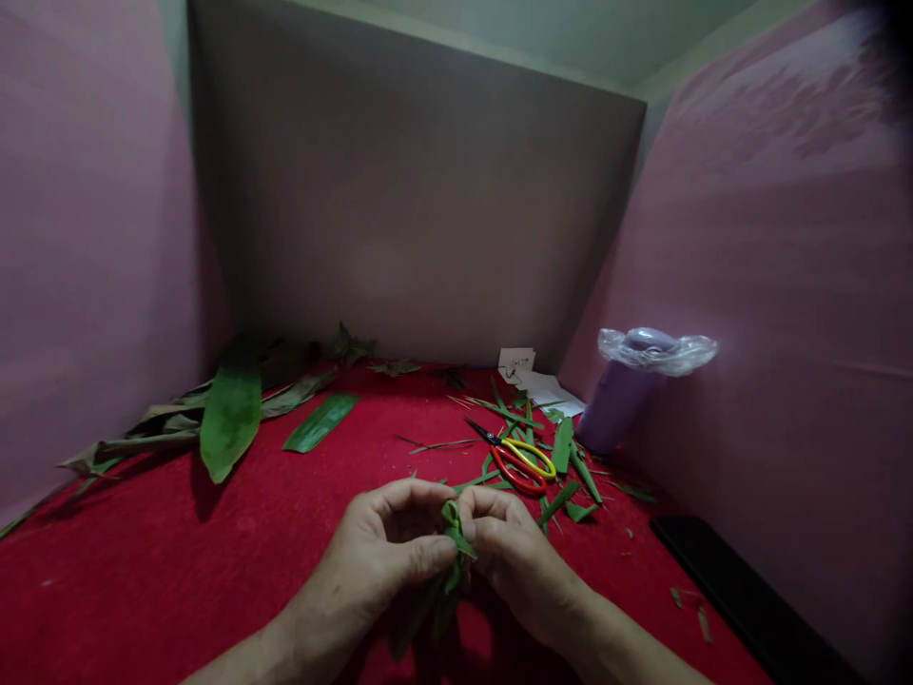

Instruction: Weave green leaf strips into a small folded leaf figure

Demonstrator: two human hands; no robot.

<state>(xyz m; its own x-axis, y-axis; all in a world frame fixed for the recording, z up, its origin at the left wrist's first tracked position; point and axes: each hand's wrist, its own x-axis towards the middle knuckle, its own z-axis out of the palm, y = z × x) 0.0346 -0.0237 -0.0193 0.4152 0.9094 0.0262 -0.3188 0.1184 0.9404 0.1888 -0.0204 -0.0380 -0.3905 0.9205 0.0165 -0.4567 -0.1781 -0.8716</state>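
Observation:
A small folded green leaf piece (pixel 455 535) is held up between both hands, low in the middle of the view. My left hand (pixel 389 542) pinches it from the left, thumb in front and index finger curled over the top. On the other side, the closed fingertips of my right hand (pixel 503 538) grip its upper right edge. Darker leaf strips hang below the folded part, partly in shadow. Beyond my right hand lie scissors (pixel 517 457) with one red and one yellow handle loop.
Leaf scraps (pixel 563 445) lie around the scissors on the red cloth (pixel 285 533). A purple container (pixel 617 404) with clear plastic stands at right, near a dark flat object (pixel 742 590). White papers (pixel 549 392) lie behind. Large leaves (pixel 232 419) are at left; walls enclose three sides.

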